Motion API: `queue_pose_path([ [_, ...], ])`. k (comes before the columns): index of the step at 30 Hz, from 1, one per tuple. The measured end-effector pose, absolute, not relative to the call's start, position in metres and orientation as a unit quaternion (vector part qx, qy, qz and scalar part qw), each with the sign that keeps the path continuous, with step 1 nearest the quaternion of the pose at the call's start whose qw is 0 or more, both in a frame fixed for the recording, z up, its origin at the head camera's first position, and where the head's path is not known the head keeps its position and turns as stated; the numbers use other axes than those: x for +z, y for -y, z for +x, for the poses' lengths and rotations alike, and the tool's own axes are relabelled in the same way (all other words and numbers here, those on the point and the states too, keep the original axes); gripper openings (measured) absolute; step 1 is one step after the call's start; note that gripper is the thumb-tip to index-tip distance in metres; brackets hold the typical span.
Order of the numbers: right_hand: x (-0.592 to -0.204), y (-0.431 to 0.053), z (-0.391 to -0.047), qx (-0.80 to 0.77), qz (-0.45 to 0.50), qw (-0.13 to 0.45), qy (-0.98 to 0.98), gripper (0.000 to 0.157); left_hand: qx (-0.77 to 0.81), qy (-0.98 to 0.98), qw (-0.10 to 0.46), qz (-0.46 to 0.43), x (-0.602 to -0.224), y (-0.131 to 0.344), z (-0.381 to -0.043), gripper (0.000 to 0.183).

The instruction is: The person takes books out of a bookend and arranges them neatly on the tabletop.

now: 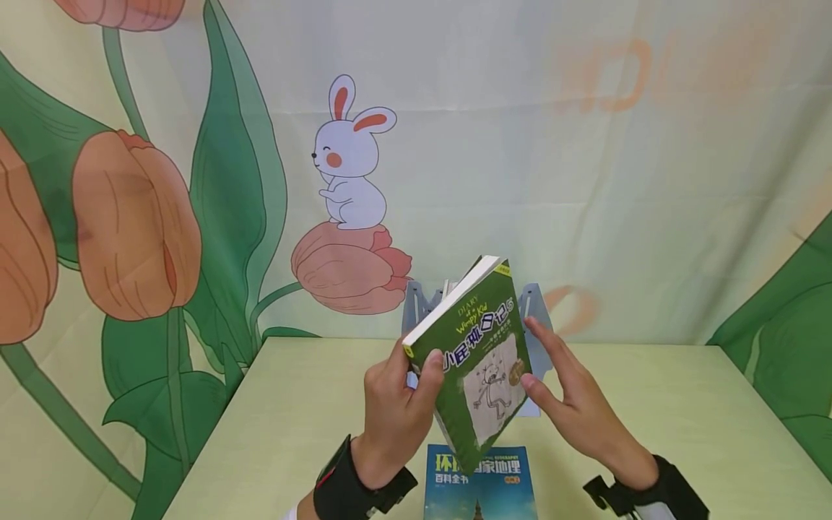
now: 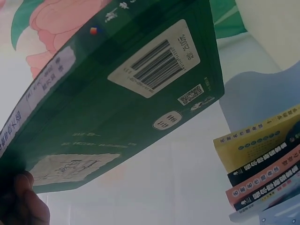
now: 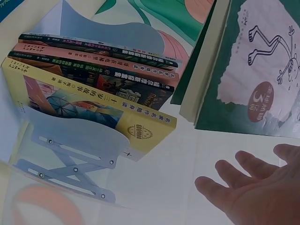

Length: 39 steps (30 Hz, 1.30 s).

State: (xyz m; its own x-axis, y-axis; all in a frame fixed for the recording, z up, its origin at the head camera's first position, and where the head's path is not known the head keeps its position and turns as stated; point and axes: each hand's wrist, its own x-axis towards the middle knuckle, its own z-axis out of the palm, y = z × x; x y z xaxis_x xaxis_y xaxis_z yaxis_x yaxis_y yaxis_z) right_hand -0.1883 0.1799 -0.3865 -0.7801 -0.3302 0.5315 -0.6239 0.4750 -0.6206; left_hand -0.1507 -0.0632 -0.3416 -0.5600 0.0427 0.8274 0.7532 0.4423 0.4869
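Tilted above the table is a green paperback book (image 1: 464, 404) with a cartoon figure on its cover. My left hand (image 1: 396, 408) grips it by its left side, thumb on the front cover. The left wrist view shows the book's back cover (image 2: 136, 112) with a barcode, and part of the left hand's fingers (image 2: 35, 206). By the book's right edge is my right hand (image 1: 581, 408), its fingers extended and spread. In the right wrist view those fingers (image 3: 251, 165) are apart from the book. A blue geography book (image 1: 481, 487) lies on the table below.
Behind the held book stands a blue-grey bookend rack (image 1: 534, 328) with crossed metal arms. Several books stand in it, among them a yellow one (image 3: 154, 123) and a pink-spined one (image 3: 93, 61). The pale table (image 1: 312, 404) ends at a curtain (image 1: 487, 159) printed with tulips and a rabbit.
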Motion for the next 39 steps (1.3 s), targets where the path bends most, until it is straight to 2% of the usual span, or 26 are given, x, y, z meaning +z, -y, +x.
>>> queue_pose_path([
  [9,-0.389,-0.178,-0.19,0.436,0.282,0.158,0.84,0.073,-0.478,0.75,0.374,-0.262,-0.342,0.064,-0.146,0.023],
  [23,-0.393,-0.179,-0.188,0.501,0.323,0.088,0.798,0.064,-0.552,0.727,0.318,-0.256,-0.347,0.064,-0.144,0.026],
  [30,-0.399,-0.179,-0.184,0.505,0.325,0.106,0.793,0.063,-0.6,0.707,0.277,-0.253,-0.349,0.065,-0.144,0.028],
  [39,-0.404,-0.178,-0.181,0.524,0.326,0.103,0.781,0.057,-0.645,0.685,0.237,-0.242,-0.348,0.065,-0.146,0.026],
])
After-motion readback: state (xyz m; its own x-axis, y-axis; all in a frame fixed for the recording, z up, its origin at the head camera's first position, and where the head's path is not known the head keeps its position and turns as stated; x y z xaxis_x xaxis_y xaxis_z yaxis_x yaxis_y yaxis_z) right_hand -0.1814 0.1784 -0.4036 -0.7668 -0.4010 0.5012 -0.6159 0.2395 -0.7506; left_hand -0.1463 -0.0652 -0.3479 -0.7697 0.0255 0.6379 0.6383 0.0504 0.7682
